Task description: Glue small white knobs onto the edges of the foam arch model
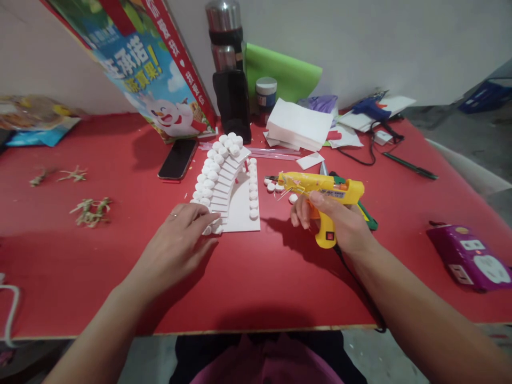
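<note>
A small white model staircase (221, 193) curves up from a white base board (242, 213). White rounded pebbles (208, 184) are stacked along its left side, and a single row (253, 189) lines the board's right edge. My left hand (182, 234) is closed at the staircase's lower left end, with fingers and thumb around the pebbles and bottom step; the fingertips are partly hidden. In my right hand (340, 218) is a yellow hot glue gun (320, 184), its nozzle pointing left towards the model. Loose white pebbles (272, 186) lie under the nozzle.
A phone (178, 159) lies behind the model, near a large printed box (160, 74) and a steel flask (224, 32). Clear glue sticks (272, 153) and white foam sheets (300, 125) are further back. A purple power socket (470, 256) stands right; twine figures (91, 212) lie left.
</note>
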The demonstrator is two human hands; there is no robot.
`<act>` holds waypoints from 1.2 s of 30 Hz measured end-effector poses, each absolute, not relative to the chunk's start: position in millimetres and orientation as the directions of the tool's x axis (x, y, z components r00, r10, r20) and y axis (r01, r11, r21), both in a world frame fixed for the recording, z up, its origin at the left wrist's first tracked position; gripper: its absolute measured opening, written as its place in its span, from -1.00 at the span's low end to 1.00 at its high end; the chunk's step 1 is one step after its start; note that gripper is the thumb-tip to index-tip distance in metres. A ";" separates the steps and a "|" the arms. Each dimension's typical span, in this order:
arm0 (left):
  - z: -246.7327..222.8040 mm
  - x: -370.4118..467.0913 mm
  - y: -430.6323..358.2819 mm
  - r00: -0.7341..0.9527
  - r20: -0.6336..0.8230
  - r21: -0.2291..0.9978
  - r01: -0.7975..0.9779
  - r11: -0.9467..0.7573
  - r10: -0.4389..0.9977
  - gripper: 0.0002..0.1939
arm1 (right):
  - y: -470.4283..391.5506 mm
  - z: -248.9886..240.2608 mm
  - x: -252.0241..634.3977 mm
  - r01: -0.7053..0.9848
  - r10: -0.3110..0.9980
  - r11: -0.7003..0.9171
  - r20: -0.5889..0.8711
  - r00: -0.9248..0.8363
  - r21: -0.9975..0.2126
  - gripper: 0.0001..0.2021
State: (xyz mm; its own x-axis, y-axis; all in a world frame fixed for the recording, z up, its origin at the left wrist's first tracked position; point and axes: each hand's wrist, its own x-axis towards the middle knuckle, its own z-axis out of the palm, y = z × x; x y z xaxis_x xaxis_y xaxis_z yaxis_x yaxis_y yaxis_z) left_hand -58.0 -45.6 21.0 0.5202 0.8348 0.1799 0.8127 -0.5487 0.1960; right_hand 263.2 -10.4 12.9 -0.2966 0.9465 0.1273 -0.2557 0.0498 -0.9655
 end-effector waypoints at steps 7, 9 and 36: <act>27.4 -67.7 -46.2 0.503 0.214 0.202 0.816 -0.542 0.837 -0.69 | -7.7 12.0 271.2 -0.288 0.964 0.084 0.151 -0.218 -0.954 -0.58; 32.9 -64.9 -45.4 0.474 0.271 0.226 0.815 -0.534 0.838 -0.69 | -5.1 14.3 275.2 -0.323 0.977 0.121 0.170 -0.130 -0.939 -0.58; 7.6 105.9 75.6 0.853 0.043 0.098 0.515 -0.852 0.520 -0.73 | 5.5 24.9 282.7 -0.327 0.973 0.208 0.162 0.162 -0.922 -0.48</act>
State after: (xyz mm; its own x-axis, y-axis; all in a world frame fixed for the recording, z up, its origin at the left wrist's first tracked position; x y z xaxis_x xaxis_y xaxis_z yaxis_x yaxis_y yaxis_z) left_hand 105.9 75.6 7.6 0.8530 0.5202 0.0429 0.5146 -0.8518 0.0983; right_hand 282.7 5.5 24.9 0.1622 0.9734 0.1616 -0.3273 0.2076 -0.9218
